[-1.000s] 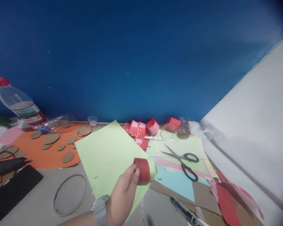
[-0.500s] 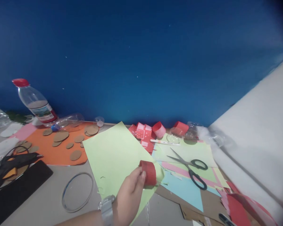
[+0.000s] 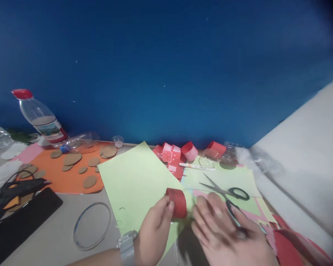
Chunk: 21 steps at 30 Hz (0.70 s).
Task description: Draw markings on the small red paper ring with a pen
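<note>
My left hand [image 3: 158,225] is closed, thumb and fingers pinching the near-left rim of a short red paper tube [image 3: 176,203]. A pale green piece shows at the tube's right end. Beneath the tube lies a large light green sheet [image 3: 135,177], turned cornerwise. My right hand [image 3: 227,229] is just right of the tube, slightly blurred, with its thumb apart from the bent fingers and nothing visible in it. It is over the black-handled scissors [image 3: 224,190] and hides part of their lower handle. Whether its fingertips touch the green piece I cannot tell.
An orange sheet [image 3: 50,164] with several cardboard discs lies left, below a red-capped bottle [image 3: 44,120]. Nearby are a glue gun [image 3: 22,188], a black flat object [image 3: 24,225] and a ring [image 3: 92,226]. At the back are red paper pieces [image 3: 174,157] and a marker [image 3: 197,167].
My right hand has come into view from the lower right, covering the coloured scraps and part of the scissors. My left hand still holds the red tube in nearly the same place.
</note>
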Each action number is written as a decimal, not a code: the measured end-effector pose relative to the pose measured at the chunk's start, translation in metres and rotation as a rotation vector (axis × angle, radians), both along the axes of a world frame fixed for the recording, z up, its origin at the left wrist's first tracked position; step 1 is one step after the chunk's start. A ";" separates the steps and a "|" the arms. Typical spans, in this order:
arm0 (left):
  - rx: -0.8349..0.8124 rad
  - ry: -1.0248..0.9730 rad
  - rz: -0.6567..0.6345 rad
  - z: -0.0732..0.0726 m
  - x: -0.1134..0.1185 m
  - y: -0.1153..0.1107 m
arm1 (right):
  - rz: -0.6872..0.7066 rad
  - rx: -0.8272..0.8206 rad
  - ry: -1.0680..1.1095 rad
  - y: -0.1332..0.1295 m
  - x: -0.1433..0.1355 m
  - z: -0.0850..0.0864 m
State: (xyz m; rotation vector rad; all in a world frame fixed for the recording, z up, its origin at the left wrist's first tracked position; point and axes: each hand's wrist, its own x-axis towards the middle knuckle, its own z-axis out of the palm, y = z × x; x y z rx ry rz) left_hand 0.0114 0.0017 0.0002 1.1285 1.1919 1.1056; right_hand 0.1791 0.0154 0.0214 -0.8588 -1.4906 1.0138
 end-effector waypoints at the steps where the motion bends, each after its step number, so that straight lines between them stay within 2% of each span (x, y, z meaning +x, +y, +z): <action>1: 0.005 0.007 0.002 -0.001 0.000 0.000 | 0.040 -0.098 0.109 0.003 -0.012 -0.001; 2: 0.006 0.015 0.003 -0.001 0.000 0.001 | 0.047 -0.165 0.195 0.004 -0.023 -0.004; 4: 0.004 0.040 0.003 0.000 0.000 0.002 | -0.015 -0.167 0.209 0.003 -0.034 -0.014; 8: -0.023 0.055 -0.007 0.003 0.000 0.003 | -0.062 -0.016 -0.098 -0.001 -0.031 -0.032; 10: -0.015 0.069 -0.017 0.004 0.000 0.003 | -0.110 0.025 -0.173 0.001 -0.027 -0.033; 13: -0.005 0.100 -0.040 0.004 -0.001 0.003 | -0.099 0.002 -0.289 0.005 -0.024 -0.029; 21: -0.001 0.153 -0.049 0.003 -0.002 0.003 | -0.085 -0.016 -0.332 0.005 -0.024 -0.029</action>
